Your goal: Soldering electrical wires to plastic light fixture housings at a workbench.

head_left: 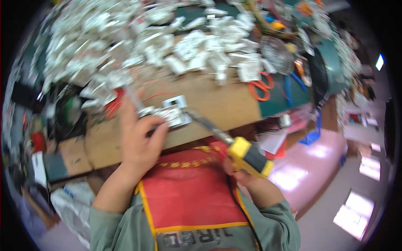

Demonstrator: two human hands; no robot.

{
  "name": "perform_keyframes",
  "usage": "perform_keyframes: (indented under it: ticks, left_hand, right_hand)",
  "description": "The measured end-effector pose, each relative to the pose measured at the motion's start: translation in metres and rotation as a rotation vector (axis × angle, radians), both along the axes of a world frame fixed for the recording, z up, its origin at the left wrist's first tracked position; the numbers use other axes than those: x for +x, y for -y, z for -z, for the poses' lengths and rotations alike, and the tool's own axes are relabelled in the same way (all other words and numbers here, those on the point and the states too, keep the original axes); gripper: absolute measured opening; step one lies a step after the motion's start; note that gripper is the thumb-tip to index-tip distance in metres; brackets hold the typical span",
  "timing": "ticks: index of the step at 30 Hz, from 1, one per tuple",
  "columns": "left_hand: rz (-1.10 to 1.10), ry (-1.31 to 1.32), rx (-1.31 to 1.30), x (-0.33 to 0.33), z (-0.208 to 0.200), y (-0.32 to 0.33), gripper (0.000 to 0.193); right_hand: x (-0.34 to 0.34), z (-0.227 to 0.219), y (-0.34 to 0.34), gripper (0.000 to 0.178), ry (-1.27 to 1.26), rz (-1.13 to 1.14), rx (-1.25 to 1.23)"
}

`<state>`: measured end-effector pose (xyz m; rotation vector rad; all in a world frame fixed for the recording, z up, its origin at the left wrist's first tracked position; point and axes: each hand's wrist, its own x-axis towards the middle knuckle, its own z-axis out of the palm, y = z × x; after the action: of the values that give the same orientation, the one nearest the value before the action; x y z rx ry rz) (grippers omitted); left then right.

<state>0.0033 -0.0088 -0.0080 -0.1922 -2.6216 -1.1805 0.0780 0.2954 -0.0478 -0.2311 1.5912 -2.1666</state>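
Left to right. White plastic bag [73, 207] below the desk [217, 100], contents not visible. Heap of white parts [104, 50] along the far side. Red wires [112, 104] sit just left of the left hand [140, 140]: index stretched away from the body, thumb and another finger at the left end of the white piece [178, 120]; too blurred to tell if they pinch it. Key relation: piece is on the near part of the desk, just right of the left fingers, so left hand is nearer. Its long axis doesn't read clearly. Yellow-black tool [251, 157] slants up-left, tip at the piece's right edge, contact unclear; right hand [243, 178] has its fingers wrapped round the body. Then orange-handled scissors [261, 88], round dish [276, 54] with silvery contents.
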Motion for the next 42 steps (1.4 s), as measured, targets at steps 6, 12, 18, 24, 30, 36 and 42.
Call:
perform_keyframes:
  ticks: [6,12,18,24,30,36,42]
  left_hand:
    - [0.003,0.045,0.029,0.001,-0.001,0.003,0.009]
    - [0.002,0.059,0.013,-0.001,-0.001,0.006,0.008]
    - [0.018,0.037,0.029,-0.002,0.001,0.008,0.009]
    - [0.031,0.030,0.065,-0.003,0.001,0.007,0.009]
    - [0.036,0.023,0.082,-0.002,0.001,0.009,0.009]
    - [0.054,0.048,0.105,-0.003,0.002,0.009,0.009]
    - [0.057,0.038,0.073,-0.004,0.000,0.011,0.007]
  right_hand:
    - [-0.005,-0.004,0.004,0.045,-0.021,0.037,-0.070]
    - [0.004,-0.005,0.000,0.070,0.023,-0.027,0.033]
    - [-0.003,-0.012,0.006,0.031,-0.083,0.002,0.090]
    - [-0.003,-0.012,0.005,0.032,-0.108,0.008,0.150]
    - [-0.005,-0.009,0.000,0.033,-0.126,-0.079,0.198]
    - [-0.002,-0.011,0.007,0.034,-0.134,0.007,0.170]
    - [-0.003,-0.011,0.007,0.033,-0.084,-0.025,0.132]
